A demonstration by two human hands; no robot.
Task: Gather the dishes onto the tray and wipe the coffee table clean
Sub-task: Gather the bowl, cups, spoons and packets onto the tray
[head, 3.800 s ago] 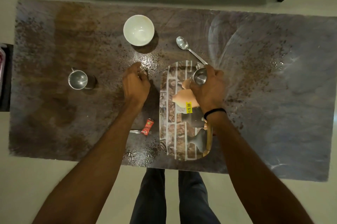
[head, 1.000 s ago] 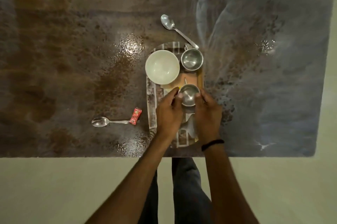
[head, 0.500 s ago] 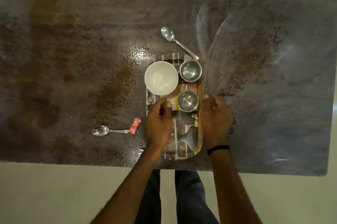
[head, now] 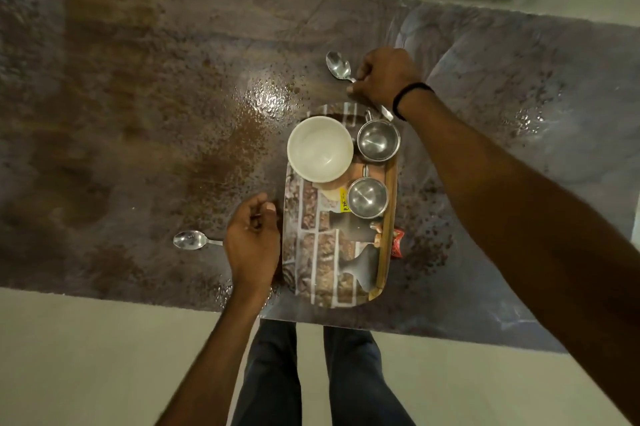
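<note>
Tray (head: 325, 252) sits on the coffee table (head: 121, 96) near its front edge, long side running away from the person. On it: white bowl (head: 320, 148) at the far left, overhanging the left rim a bit; far steel cup (head: 378, 141) just beside the bowl on the right; near steel cup (head: 367, 197) right behind that, along the right rim. All three are upright and look empty. A yellow sticker (head: 344, 205) shows on the tray face next to the near cup. Both spoons are off the tray, on the tabletop. Right hand (head: 384, 75) is past the tray's far end, fingers curled tight round the handle of the far spoon (head: 338, 65); the spoon's bowl sticks out left of the knuckles, the handle tip shows by the wrist. Black wristband (head: 410, 96) on that wrist. Left hand (head: 252, 242) is just left of the tray, over the handle end of the near spoon (head: 189, 239), fingers curled in, thumb near the forefinger. The handle is hidden under the hand, so I can't tell if it's gripped. Red packet (head: 398, 243) lies against the tray's right rim. Tabletop has brown specks and a wet glare patch (head: 266, 100) left of the tray's far end.
</note>
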